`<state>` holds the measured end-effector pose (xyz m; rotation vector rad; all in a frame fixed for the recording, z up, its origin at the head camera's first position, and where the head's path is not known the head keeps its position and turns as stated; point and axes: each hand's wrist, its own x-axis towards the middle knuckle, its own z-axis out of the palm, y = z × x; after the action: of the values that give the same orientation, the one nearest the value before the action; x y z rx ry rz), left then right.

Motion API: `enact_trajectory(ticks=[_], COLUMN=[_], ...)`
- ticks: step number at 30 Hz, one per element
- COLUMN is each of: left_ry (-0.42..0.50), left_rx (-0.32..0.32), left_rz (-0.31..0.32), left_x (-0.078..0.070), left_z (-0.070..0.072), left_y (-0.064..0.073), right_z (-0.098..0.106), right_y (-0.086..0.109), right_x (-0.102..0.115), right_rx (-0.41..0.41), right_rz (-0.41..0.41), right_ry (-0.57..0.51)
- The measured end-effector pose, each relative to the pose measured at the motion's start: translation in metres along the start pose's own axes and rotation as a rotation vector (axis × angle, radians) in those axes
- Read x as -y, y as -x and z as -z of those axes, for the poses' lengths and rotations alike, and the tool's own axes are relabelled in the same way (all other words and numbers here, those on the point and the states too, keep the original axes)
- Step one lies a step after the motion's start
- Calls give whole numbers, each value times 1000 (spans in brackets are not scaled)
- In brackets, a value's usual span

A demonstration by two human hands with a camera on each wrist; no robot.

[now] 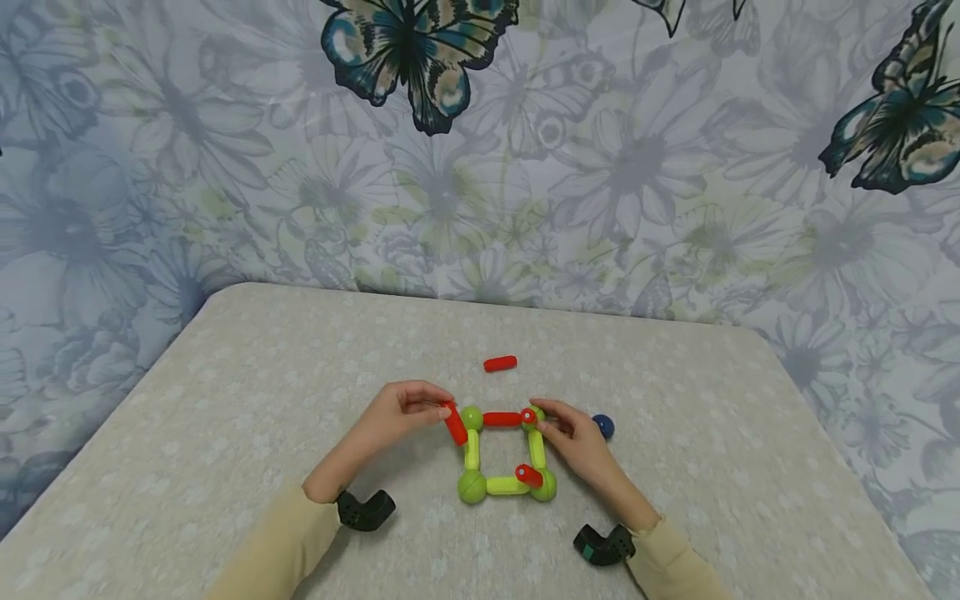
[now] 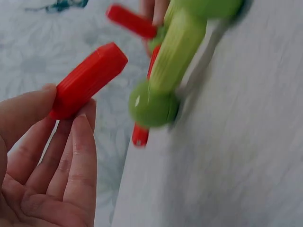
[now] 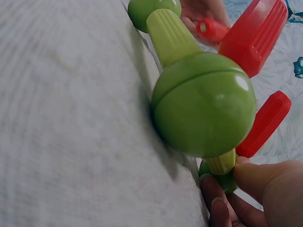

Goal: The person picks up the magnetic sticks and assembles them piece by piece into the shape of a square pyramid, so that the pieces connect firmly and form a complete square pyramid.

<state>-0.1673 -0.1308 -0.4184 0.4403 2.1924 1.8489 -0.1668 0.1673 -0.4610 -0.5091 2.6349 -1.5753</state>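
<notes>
A square frame of green balls and rods lies on the table, three sides of it yellow-green rods [image 1: 507,486] and the far side a red rod [image 1: 501,419]. Upright red rods rise from both right corners, one on the near right ball [image 3: 203,106]. My left hand [image 1: 405,412] pinches another red rod [image 2: 90,80] between thumb and fingertips, tilted beside the far left ball [image 2: 152,105] and apart from it in the left wrist view. With thumb and fingers, my right hand [image 1: 576,440] grips the far right ball [image 3: 226,182], partly hidden by the near one.
A loose red rod [image 1: 500,363] lies beyond the frame. Just behind the right hand sits a dark blue ball [image 1: 603,427]. The pale patterned tabletop [image 1: 300,350] ends at a wall with butterfly print. Black wrist devices [image 1: 366,510] sit at both cuffs.
</notes>
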Motion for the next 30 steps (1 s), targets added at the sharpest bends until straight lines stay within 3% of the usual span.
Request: enact_trajectory(ticks=[4,9,27,30], left_ry=[27,21,-2,-35], left_rx=[101,138,156,132], left_rz=[-29,-65,-113,-109], left_x=[-6,-6,-3,0], left_z=[-18,-29,-27,-22], left_y=[9,14,16,15], right_z=[1,1,1,3], right_y=[2,1,1,5], right_x=[1,2,6,10], right_rx=[-11,-6,-12,-9], right_rz=[-1,9,-10,-30], right_ry=[1,-23,-26,4])
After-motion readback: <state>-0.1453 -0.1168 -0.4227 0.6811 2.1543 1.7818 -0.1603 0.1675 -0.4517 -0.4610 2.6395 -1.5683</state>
